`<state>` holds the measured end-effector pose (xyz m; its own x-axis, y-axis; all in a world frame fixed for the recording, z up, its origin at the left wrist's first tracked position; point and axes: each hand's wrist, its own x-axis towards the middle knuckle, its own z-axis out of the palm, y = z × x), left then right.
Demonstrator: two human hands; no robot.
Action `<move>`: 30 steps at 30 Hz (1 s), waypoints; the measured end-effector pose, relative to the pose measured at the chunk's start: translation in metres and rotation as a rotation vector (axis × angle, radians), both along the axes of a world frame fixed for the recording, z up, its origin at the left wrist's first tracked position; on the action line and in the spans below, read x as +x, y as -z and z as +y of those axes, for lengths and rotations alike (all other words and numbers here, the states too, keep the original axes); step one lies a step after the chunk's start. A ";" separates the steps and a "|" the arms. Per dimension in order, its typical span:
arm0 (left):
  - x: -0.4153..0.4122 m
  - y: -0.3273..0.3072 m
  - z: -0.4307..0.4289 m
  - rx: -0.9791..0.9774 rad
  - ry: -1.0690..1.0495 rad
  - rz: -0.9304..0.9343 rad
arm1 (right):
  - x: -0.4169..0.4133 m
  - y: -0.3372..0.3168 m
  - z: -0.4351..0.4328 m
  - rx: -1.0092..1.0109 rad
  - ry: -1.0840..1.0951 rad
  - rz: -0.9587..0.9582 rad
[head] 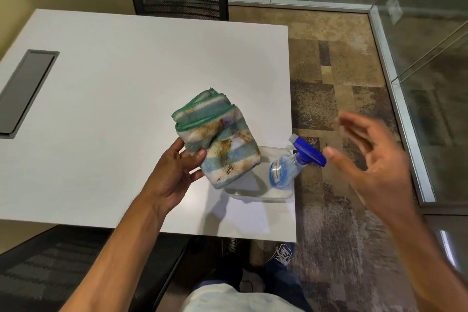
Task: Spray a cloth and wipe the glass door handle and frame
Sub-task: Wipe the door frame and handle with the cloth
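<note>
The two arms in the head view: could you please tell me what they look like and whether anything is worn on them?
Both forearms are bare, with no sleeves in view. The left hand and right hand show no gloves, and no rings, watch or bands are visible. The right hand is motion-blurred, so small details there cannot be told.

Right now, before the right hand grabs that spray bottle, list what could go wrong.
1. The spray bottle stands in a clear tray at the table corner, its blue trigger overhanging the edge. The open right hand looks motion-blurred; a fast reach could knock the bottle to the carpet.
2. The left hand holds the folded cloth by one corner only, so it may unfold or slip while spraying.
</note>
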<state>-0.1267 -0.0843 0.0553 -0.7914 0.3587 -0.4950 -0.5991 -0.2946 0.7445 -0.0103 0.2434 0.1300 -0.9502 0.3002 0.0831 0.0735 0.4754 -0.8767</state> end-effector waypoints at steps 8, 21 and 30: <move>0.002 -0.039 0.008 -0.020 0.187 0.281 | -0.038 -0.030 -0.084 -0.279 -0.384 -0.254; 0.026 -0.111 0.080 0.005 0.505 0.585 | 0.036 -0.068 -0.049 -0.313 -0.189 0.088; 0.095 -0.154 0.178 -0.383 0.476 1.004 | 0.160 -0.066 0.031 0.685 0.213 0.374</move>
<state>-0.0314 0.0934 0.2094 -0.7144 0.6867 0.1346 0.3174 0.1466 0.9369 0.1498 0.2745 0.1959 -0.7511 0.2386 0.6156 -0.0176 0.9249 -0.3799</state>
